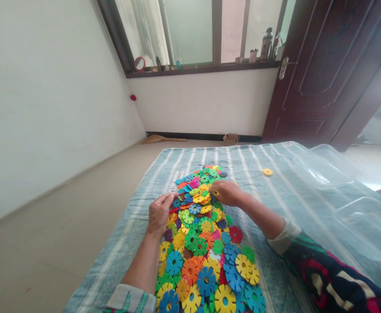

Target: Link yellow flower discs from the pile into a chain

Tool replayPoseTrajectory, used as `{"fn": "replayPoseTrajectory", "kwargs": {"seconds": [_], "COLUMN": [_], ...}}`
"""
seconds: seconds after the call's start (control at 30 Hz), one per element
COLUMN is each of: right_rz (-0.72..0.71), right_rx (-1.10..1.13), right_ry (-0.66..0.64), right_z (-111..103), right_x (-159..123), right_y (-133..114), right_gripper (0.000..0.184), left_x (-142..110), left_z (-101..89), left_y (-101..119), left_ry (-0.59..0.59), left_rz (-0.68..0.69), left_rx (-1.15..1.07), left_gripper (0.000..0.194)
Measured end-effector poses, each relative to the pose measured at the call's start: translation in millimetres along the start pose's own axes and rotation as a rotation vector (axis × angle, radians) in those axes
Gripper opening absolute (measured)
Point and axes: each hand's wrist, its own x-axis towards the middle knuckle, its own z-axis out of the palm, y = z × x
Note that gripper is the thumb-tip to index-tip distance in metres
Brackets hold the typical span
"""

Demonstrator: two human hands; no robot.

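A long heap of plastic snowflake building discs (206, 280), slotted around their rims, runs away from me over a striped blue cloth (128, 250). They are yellow, blue, green, orange, red, pink and purple. At the heap's left edge, toward its far part, my left hand (159, 213) has its thumb and forefinger pressed together beside some blue discs. What lies between those fingertips, if anything, is hidden. Across the heap, my right hand (226, 193) is closed, fingers curled, with a yellow disc (217, 192) at its fingertips. Several yellow discs (200, 196) are stacked between the two hands.
One yellow disc (267, 172) lies apart on the cloth. Clear plastic containers (329, 163) stand at the right. Beyond are a window sill (206, 68) with small items, a dark red door (320, 65), a broom (159, 138) and a cardboard box (231, 139) on the floor.
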Motion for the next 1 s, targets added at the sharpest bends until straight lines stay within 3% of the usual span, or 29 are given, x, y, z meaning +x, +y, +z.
{"fn": "replayPoseTrajectory", "kwargs": {"seconds": [0.3,0.7,1.0], "right_rz": [0.221,0.262,0.374], "right_rx": [0.083,0.033,0.059], "right_ry": [0.122,-0.148,-0.105], "right_z": [-4.2,-21.3,-13.5], "right_x": [5.3,49.7,53.7], "right_y": [0.8,-21.8,-20.8], "right_gripper": [0.032,0.029,0.036], "left_x": [-1.0,0.1,-0.1], "left_z": [0.8,0.2,0.5], "left_y": [2.2,0.9,0.9], "left_ry": [-0.01,-0.011,-0.004], "left_rz": [0.026,0.031,0.047], "left_rx": [0.014,0.043,0.056], "left_gripper": [0.041,0.043,0.04]}}
